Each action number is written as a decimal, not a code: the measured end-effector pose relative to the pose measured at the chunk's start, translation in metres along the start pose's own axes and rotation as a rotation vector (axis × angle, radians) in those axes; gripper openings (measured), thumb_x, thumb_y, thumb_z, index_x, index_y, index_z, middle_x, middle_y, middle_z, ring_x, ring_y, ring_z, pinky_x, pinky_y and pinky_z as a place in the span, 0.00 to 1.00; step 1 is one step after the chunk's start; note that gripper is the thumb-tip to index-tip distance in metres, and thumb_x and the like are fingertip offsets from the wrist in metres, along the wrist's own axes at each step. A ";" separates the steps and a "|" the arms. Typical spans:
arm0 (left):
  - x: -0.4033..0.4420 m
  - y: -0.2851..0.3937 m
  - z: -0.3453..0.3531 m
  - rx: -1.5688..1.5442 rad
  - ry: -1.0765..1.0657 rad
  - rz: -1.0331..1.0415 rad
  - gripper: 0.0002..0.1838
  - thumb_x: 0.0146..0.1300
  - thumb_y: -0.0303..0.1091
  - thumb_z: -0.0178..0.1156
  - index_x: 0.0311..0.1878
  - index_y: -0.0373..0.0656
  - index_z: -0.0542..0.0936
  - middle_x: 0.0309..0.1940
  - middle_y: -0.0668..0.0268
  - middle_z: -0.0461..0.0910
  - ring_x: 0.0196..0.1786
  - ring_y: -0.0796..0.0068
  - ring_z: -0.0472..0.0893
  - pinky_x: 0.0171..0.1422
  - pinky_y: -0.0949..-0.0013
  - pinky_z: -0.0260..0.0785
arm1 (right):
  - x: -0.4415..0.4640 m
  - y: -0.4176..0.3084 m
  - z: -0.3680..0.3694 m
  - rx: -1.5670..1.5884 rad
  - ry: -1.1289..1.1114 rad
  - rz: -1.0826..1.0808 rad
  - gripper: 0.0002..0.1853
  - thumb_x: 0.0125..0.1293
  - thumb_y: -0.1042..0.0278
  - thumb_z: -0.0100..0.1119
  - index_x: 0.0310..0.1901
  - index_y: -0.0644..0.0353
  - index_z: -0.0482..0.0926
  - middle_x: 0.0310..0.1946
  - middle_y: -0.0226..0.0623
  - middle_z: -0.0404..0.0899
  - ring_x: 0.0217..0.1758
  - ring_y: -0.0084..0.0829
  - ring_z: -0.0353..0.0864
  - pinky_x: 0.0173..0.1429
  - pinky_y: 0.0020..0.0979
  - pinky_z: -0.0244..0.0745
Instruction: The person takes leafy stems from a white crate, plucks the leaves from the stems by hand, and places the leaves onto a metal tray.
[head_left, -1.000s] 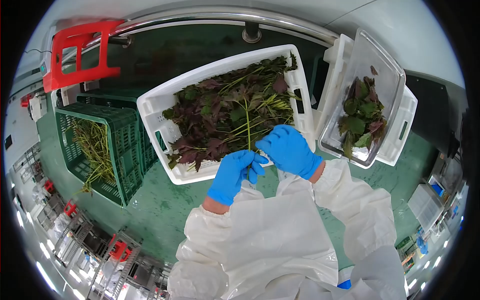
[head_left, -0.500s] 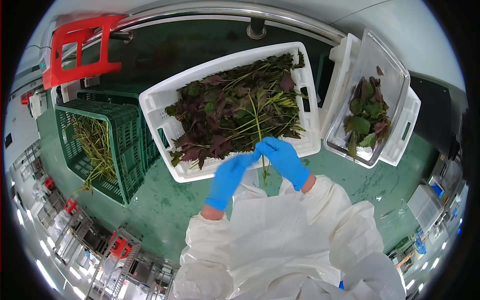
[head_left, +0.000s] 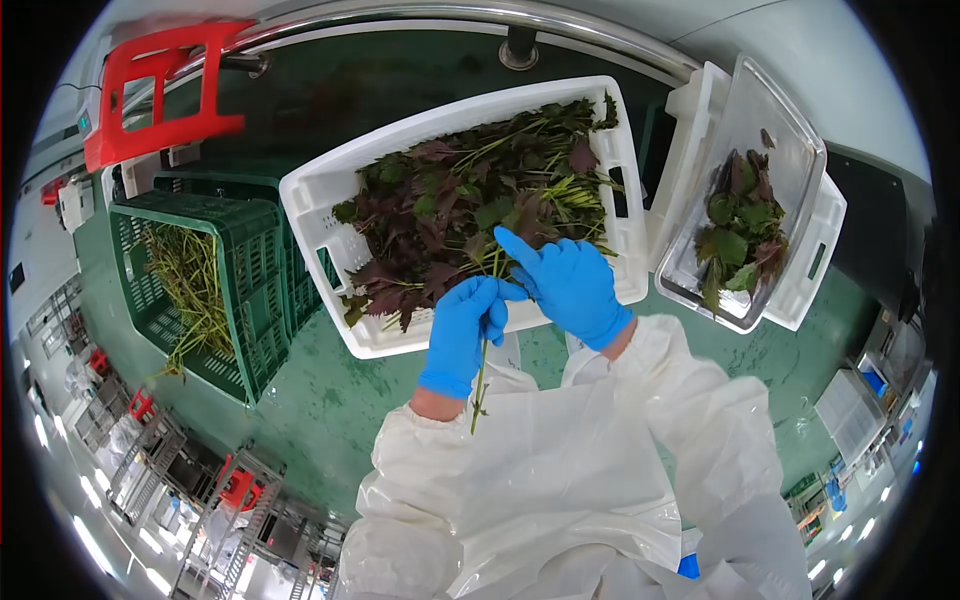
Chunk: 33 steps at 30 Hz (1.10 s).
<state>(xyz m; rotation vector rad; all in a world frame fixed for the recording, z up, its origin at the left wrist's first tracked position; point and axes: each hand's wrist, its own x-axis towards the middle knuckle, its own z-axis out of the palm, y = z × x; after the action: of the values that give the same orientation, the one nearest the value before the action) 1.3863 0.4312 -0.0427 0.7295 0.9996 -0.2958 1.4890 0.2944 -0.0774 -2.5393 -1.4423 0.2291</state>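
Observation:
My left hand [head_left: 468,330], in a blue glove, is closed round a green stem [head_left: 480,385] whose lower end hangs below the fingers over my apron. Close beside it on the right, my right hand [head_left: 572,285] has its index finger stretched out toward the upper left; its other fingers are partly hidden. Both hands are over the near edge of a white crate [head_left: 375,342]. Purple and green leaves on stems [head_left: 430,205] fill much of this crate.
A green crate [head_left: 250,300] with bare stems [head_left: 190,290] stands at the left. At the right, a clear tray [head_left: 735,316] with leaves [head_left: 742,225] rests on white crates. A red plastic frame [head_left: 210,80] and a metal rail [head_left: 450,14] are at the back.
The stem has moved left and lower, with my left hand round it. My right hand has come off the stem's lower part and its index finger is now extended.

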 end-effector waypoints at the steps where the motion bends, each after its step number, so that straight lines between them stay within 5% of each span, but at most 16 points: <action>1: -0.003 0.003 0.001 -0.031 -0.022 -0.033 0.16 0.71 0.36 0.48 0.36 0.35 0.81 0.19 0.70 0.73 0.19 0.83 0.68 0.23 0.79 0.60 | 0.000 0.006 0.002 -0.047 0.013 -0.081 0.25 0.59 0.62 0.59 0.61 0.44 0.73 0.19 0.28 0.62 0.23 0.29 0.64 0.29 0.33 0.62; 6: -0.009 0.006 0.007 0.155 0.088 -0.058 0.14 0.70 0.34 0.49 0.33 0.37 0.80 0.18 0.71 0.72 0.19 0.85 0.65 0.23 0.78 0.57 | 0.001 0.014 -0.004 0.038 -0.062 -0.281 0.16 0.54 0.68 0.56 0.46 0.52 0.78 0.20 0.28 0.67 0.24 0.31 0.67 0.30 0.35 0.64; 9: -0.007 -0.006 0.010 0.291 0.085 0.013 0.14 0.70 0.33 0.49 0.31 0.38 0.79 0.20 0.71 0.75 0.20 0.86 0.68 0.24 0.77 0.60 | -0.006 0.009 0.000 0.554 0.076 0.053 0.05 0.56 0.67 0.58 0.33 0.56 0.76 0.19 0.31 0.68 0.24 0.32 0.71 0.31 0.36 0.67; 12: -0.009 -0.025 -0.002 0.418 0.108 0.116 0.11 0.67 0.33 0.51 0.31 0.40 0.79 0.21 0.70 0.78 0.21 0.82 0.71 0.27 0.73 0.63 | -0.001 0.041 -0.002 1.302 0.085 0.670 0.10 0.58 0.61 0.61 0.32 0.57 0.73 0.21 0.36 0.72 0.24 0.36 0.73 0.32 0.35 0.70; 15: -0.011 -0.024 -0.012 0.795 0.162 0.266 0.08 0.65 0.32 0.54 0.33 0.41 0.79 0.22 0.68 0.79 0.20 0.79 0.72 0.28 0.73 0.65 | 0.006 0.029 -0.030 0.907 -0.083 0.588 0.13 0.60 0.56 0.63 0.36 0.56 0.74 0.23 0.38 0.73 0.24 0.36 0.73 0.30 0.32 0.69; 17: -0.012 -0.023 -0.012 1.030 0.196 0.385 0.06 0.64 0.31 0.55 0.34 0.42 0.79 0.23 0.66 0.80 0.21 0.75 0.74 0.29 0.72 0.66 | 0.002 0.012 -0.034 0.795 -0.134 0.309 0.10 0.61 0.59 0.61 0.38 0.55 0.75 0.22 0.35 0.71 0.24 0.34 0.73 0.27 0.32 0.69; 20: -0.012 -0.024 -0.011 1.211 0.244 0.548 0.05 0.62 0.32 0.56 0.35 0.43 0.79 0.25 0.64 0.81 0.25 0.66 0.78 0.32 0.67 0.69 | 0.001 0.003 -0.022 0.422 -0.157 -0.133 0.08 0.60 0.62 0.60 0.37 0.54 0.75 0.22 0.33 0.69 0.25 0.33 0.74 0.26 0.33 0.69; 25: -0.019 -0.020 -0.014 1.333 0.246 0.592 0.05 0.62 0.32 0.58 0.34 0.43 0.80 0.28 0.63 0.81 0.29 0.61 0.80 0.34 0.65 0.70 | 0.000 0.014 -0.002 0.015 -0.234 -0.427 0.09 0.60 0.66 0.55 0.42 0.49 0.78 0.21 0.30 0.67 0.24 0.30 0.71 0.29 0.35 0.70; 28: -0.019 -0.026 -0.018 1.206 0.118 0.615 0.04 0.62 0.31 0.57 0.34 0.43 0.80 0.28 0.64 0.81 0.27 0.66 0.79 0.34 0.67 0.70 | 0.006 0.018 -0.003 0.247 -0.427 -0.411 0.06 0.60 0.68 0.53 0.38 0.49 0.78 0.24 0.30 0.70 0.29 0.32 0.74 0.35 0.35 0.72; 31: -0.019 -0.022 -0.015 0.946 0.071 0.464 0.05 0.63 0.28 0.56 0.34 0.41 0.80 0.26 0.67 0.80 0.25 0.77 0.73 0.32 0.73 0.66 | 0.003 0.033 0.018 0.552 -0.321 0.031 0.04 0.58 0.72 0.51 0.33 0.61 0.75 0.27 0.34 0.76 0.30 0.34 0.76 0.32 0.33 0.71; 33: -0.023 -0.021 -0.024 0.792 0.055 0.274 0.07 0.64 0.28 0.55 0.33 0.41 0.81 0.25 0.69 0.79 0.24 0.79 0.71 0.30 0.73 0.65 | 0.002 0.078 0.033 1.018 0.009 0.260 0.07 0.62 0.69 0.50 0.35 0.62 0.75 0.27 0.37 0.77 0.31 0.34 0.76 0.37 0.29 0.71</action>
<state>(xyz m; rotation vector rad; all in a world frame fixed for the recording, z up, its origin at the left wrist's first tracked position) 1.3471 0.4304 -0.0398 1.5847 0.8069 -0.4380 1.5467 0.2612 -0.1299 -1.8245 -0.6726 0.7597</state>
